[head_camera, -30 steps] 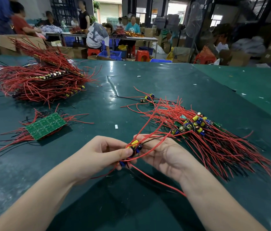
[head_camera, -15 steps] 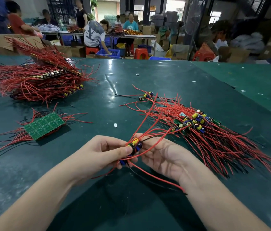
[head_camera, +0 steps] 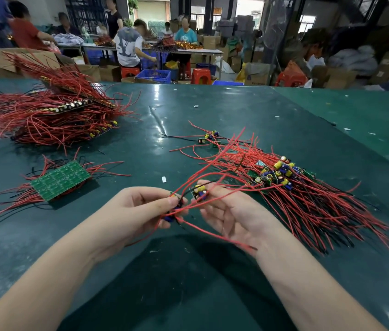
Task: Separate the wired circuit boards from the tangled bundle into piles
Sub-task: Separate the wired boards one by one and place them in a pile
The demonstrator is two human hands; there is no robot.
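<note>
i count two small boards in my hands, one [head_camera: 173,206] in my left hand [head_camera: 138,211], one [head_camera: 200,191] in my right hand [head_camera: 231,216]. three heaps on the table [head_camera: 164,130]: big [head_camera: 45,113], flat green [head_camera: 60,180], tangled [head_camera: 296,194]. two stray boards [head_camera: 209,137] sit apart.

Green table [head_camera: 284,111]; behind, cardboard boxes [head_camera: 339,77] and red stools [head_camera: 200,76].

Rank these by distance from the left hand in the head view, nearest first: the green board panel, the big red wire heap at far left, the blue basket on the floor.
From the left hand:
1. Green board panel, on the table, left of the hand.
2. Red wire heap, farther back on the table's left.
3. Blue basket, on the floor beyond the table's far edge.
</note>
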